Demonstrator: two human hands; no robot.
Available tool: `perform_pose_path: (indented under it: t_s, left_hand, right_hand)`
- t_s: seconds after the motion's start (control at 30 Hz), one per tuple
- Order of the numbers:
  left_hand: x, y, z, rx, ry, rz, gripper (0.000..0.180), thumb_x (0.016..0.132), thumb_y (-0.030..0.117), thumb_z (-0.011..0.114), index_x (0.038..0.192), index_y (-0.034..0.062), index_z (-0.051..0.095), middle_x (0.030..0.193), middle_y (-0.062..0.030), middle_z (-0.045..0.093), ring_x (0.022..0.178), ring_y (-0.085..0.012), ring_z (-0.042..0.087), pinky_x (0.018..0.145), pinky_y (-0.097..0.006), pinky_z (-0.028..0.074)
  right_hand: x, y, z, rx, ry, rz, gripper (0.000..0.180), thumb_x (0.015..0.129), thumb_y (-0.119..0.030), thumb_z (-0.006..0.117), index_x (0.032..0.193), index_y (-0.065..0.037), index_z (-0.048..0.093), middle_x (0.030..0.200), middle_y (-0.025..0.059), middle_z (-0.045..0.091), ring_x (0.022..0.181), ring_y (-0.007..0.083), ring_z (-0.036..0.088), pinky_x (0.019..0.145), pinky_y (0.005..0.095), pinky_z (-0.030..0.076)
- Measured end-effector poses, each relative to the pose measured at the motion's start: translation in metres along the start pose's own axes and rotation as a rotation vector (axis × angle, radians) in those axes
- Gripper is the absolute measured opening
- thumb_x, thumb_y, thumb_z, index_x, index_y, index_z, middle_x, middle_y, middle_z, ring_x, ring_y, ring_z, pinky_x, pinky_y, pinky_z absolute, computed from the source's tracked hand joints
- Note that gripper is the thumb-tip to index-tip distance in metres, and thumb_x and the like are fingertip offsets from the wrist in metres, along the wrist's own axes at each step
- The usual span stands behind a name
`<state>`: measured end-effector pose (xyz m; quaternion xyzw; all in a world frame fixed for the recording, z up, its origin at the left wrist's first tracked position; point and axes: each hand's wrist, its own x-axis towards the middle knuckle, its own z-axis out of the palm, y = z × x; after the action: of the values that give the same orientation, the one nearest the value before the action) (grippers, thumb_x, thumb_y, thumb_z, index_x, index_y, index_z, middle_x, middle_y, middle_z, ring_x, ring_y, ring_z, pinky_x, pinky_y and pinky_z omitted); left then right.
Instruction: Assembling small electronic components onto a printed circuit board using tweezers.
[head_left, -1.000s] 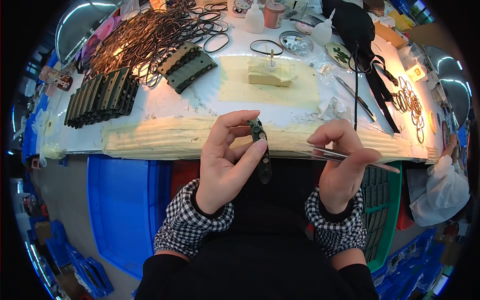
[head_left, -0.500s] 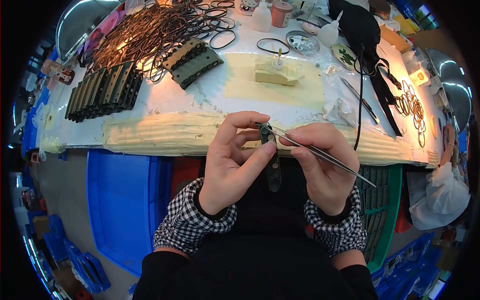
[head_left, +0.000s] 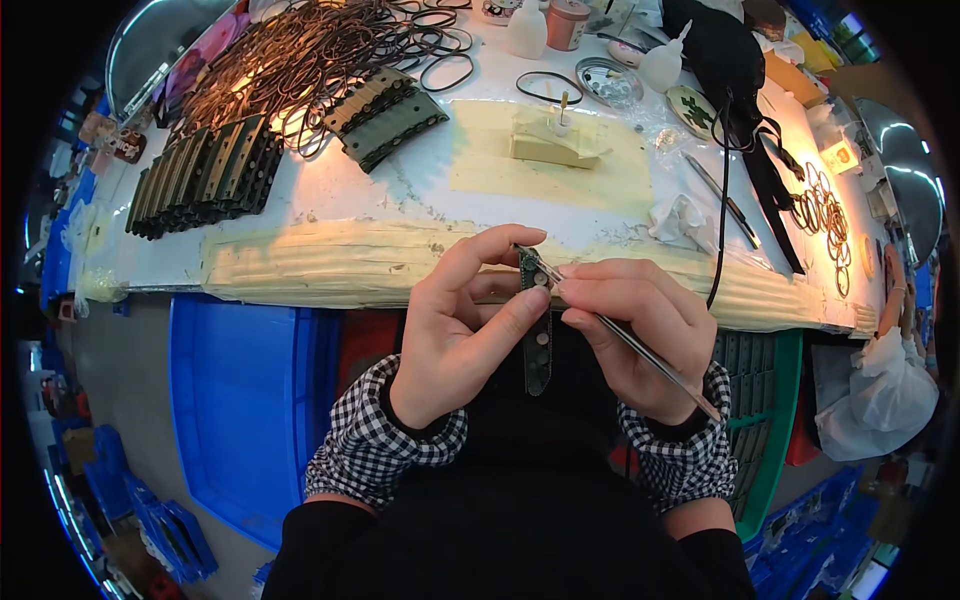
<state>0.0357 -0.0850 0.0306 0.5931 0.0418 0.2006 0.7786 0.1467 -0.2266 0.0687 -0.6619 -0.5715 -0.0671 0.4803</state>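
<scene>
My left hand [head_left: 450, 345] pinches a narrow dark green strap [head_left: 538, 372] near its upper end, thumb in front and index finger over the top. Round metal discs, like snaps, run along the strap, and its pointed lower end hangs free below the thumb. In my right hand [head_left: 645, 310] I grip a pair of metal tweezers [head_left: 655, 362] between thumb and fingers. Their tips meet the strap's upper end, just above my left thumb; whether they clasp anything there is too small to tell. Both hands are over the table's near edge.
Stacked green straps [head_left: 215, 180] and another green bundle [head_left: 395, 130] lie left, below a heap of brown cord loops [head_left: 310, 60]. A pale block [head_left: 552, 147] sits mid-table. White squeeze bottles [head_left: 662, 66] stand behind. Below are a blue bin [head_left: 240, 400] and a green crate [head_left: 785, 420].
The tweezers have tilted steeper, their back end dropping toward my right wrist. My right fingers have drawn in closer around them. The strap's lower end has swung slightly left and down.
</scene>
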Motion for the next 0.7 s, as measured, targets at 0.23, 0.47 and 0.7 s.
perform_pose_path:
  t_s: [0.23, 0.47, 0.7]
  left_hand:
    - [0.001, -0.002, -0.002, -0.028, -0.028, -0.042, 0.042, 0.090, -0.004, 0.060, 0.131, 0.0001, 0.050, 0.112, -0.0096, 0.054, 0.106, -0.0167, 0.061, 0.084, -0.025, 0.054]
    - [0.003, 0.006, -0.005, 0.013, -0.081, -0.070, 0.049, 0.091, 0.000, 0.061, 0.137, 0.0011, 0.044, 0.116, -0.0122, 0.055, 0.109, -0.0180, 0.059, 0.088, -0.028, 0.053]
    - [0.000, 0.009, -0.014, -0.131, -0.238, -0.231, 0.064, 0.092, 0.004, 0.061, 0.145, 0.0053, 0.027, 0.118, -0.0153, 0.061, 0.112, -0.0185, 0.058, 0.097, -0.032, 0.047]
  right_hand:
    - [-0.005, 0.003, 0.002, -0.106, -0.002, -0.077, 0.019, 0.079, -0.007, 0.076, 0.095, -0.002, 0.067, 0.090, 0.0137, 0.069, 0.080, 0.0255, 0.069, 0.069, 0.0306, 0.056]
    - [-0.014, 0.007, -0.003, 0.455, 0.133, 0.295, 0.021, 0.088, -0.003, 0.066, 0.107, 0.000, 0.061, 0.097, 0.0097, 0.067, 0.083, 0.0144, 0.066, 0.075, 0.0261, 0.053]
    - [0.003, 0.009, -0.020, 0.650, -0.242, 0.621, 0.017, 0.090, 0.001, 0.061, 0.107, 0.001, 0.056, 0.102, 0.0058, 0.062, 0.079, 0.0074, 0.063, 0.066, 0.0211, 0.052]
